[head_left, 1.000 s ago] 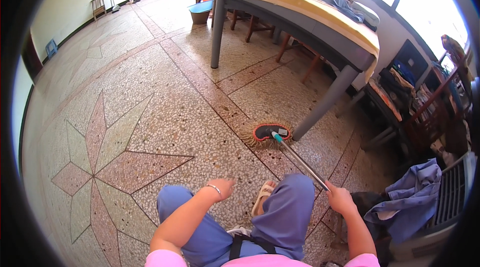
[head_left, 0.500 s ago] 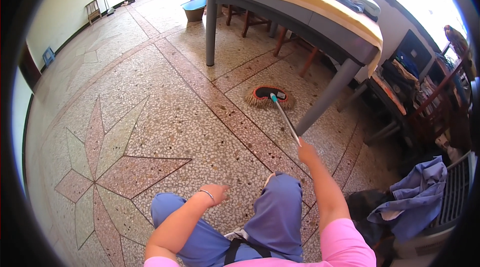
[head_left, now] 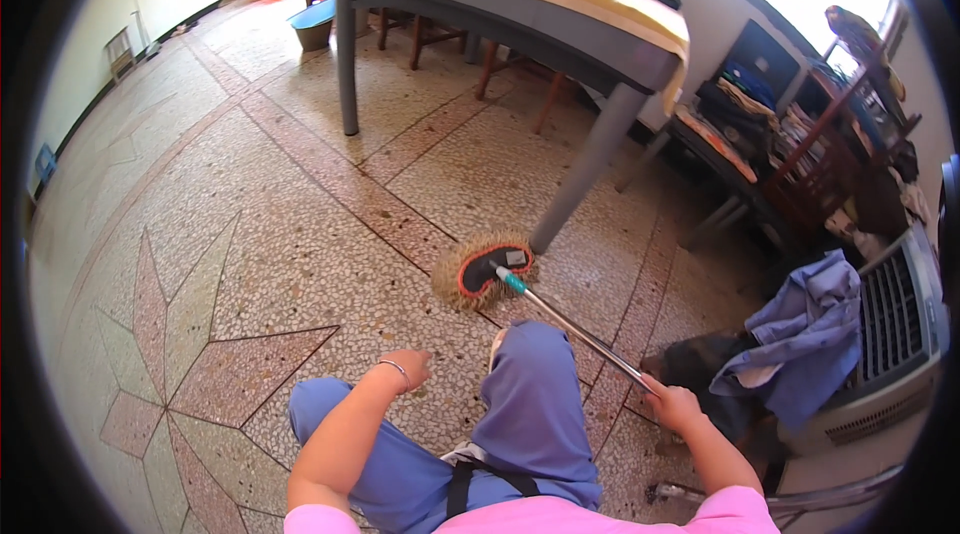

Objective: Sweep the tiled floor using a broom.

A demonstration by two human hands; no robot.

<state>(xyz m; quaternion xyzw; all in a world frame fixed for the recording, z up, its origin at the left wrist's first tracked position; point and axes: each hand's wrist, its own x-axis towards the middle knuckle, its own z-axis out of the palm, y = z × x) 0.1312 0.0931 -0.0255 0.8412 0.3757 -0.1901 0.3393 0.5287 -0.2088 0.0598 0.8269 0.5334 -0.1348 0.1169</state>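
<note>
A mop (head_left: 575,326) with a silver pole runs from my right hand down to the floor ahead of me. My right hand (head_left: 672,406) is closed around its pole, to the right of my knee. The mop head has a shaggy beige fringe, a black top with an orange rim and a teal joint. It lies on the speckled floor (head_left: 330,234), at the foot of the near grey table leg (head_left: 590,169). Over my left knee hangs my left hand (head_left: 408,370), a bracelet on its wrist, loosely open and holding nothing.
The table (head_left: 500,19) wears a yellow cloth. Wooden stools stand under it, with a blue-topped tub (head_left: 315,29) beyond its far leg. On my right are a chair piled with clothes (head_left: 735,124), a blue garment (head_left: 800,329) and a grey slatted appliance (head_left: 895,309).
The mop head has come nearer to me and left, turning as it moved. My right hand has moved right and back, still gripping the pole. The view has shifted right.
</note>
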